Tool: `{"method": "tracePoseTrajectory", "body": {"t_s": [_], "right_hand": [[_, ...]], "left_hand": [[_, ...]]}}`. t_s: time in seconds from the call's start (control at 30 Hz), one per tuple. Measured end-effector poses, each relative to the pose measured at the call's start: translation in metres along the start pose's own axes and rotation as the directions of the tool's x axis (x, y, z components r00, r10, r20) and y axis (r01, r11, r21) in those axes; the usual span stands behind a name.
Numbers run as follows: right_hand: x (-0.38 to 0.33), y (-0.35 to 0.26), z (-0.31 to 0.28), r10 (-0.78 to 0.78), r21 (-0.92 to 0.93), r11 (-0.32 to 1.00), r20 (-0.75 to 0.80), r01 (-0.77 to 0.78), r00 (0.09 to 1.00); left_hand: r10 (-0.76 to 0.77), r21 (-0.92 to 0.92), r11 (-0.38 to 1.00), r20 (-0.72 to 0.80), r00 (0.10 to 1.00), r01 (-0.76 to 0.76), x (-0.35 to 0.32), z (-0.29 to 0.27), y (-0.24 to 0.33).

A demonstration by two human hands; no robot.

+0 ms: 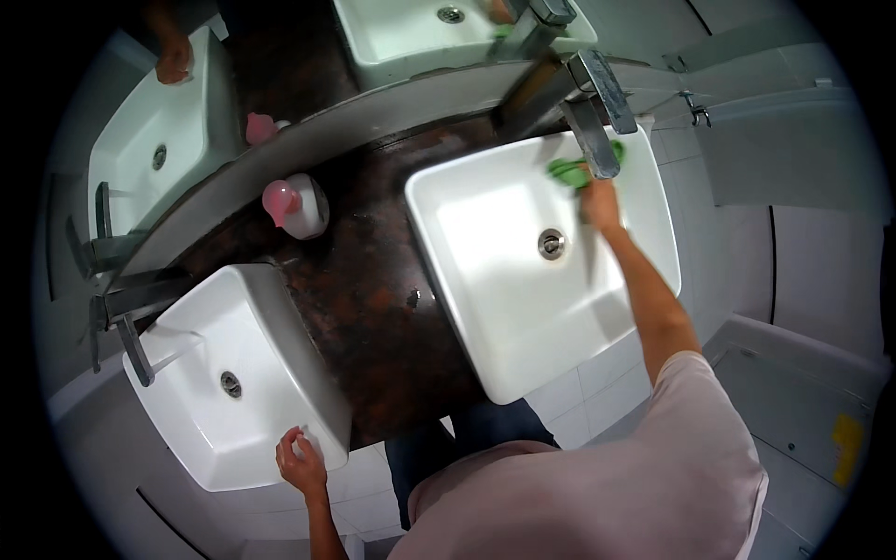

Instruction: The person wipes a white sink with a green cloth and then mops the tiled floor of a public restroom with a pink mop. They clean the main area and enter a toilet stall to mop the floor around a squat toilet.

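My right hand (600,203) reaches into the right white basin (495,364) and presses a green cloth (570,172) against its back part, beneath the grey faucet (592,140). The faucet's spout hides part of the cloth, and the fingers blur a little. Farther along the back wall, another bit of the cloth shows right of the spout. My left hand (303,462) is at the near rim of the left white basin (219,471), its fingers loosely bent and apart. Nothing I can make out is held in it.
Between the basins lies a dark mottled counter (373,317) with a white soap bottle (304,210) that has a pink pump. A second faucet (136,350) overhangs the left basin. Behind runs a mirror (299,75). A small wall tap (695,110) is at the far right.
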State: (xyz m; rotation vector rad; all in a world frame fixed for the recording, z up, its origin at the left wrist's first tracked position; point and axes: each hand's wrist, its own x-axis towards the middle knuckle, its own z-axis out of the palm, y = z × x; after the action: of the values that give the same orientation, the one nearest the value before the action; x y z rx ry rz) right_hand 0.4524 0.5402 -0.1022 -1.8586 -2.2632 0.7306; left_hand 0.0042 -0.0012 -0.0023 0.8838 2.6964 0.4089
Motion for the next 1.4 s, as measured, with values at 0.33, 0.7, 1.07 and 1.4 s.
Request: {"method": "tracePoseTrajectory", "body": {"t_s": [0.33,0.7,1.07,1.4], "right_hand": [[-0.187,0.023,-0.026,0.087,-0.306,0.952,0.316,0.015,0.945],[-0.005,0.036,0.002,-0.131,-0.336,0.934,0.006,0.126,0.991],[-0.238,-0.086,0.042,-0.032,-0.086,0.993,0.462,0.08,0.886],[-0.093,-0.059,0.055,-0.36,-0.392,0.851,0.048,0.349,0.932]], "left_hand": [[-0.013,0.042,0.999,-0.021,1.0,0.014,-0.004,0.003,0.003],[-0.022,-0.02,1.0,-0.005,1.0,0.022,0.003,0.006,0.003],[-0.016,0.001,1.0,0.003,1.0,0.016,-0.004,0.008,-0.002],[0.022,-0.042,0.999,0.013,1.0,-0.022,-0.003,-0.002,0.002]]}}
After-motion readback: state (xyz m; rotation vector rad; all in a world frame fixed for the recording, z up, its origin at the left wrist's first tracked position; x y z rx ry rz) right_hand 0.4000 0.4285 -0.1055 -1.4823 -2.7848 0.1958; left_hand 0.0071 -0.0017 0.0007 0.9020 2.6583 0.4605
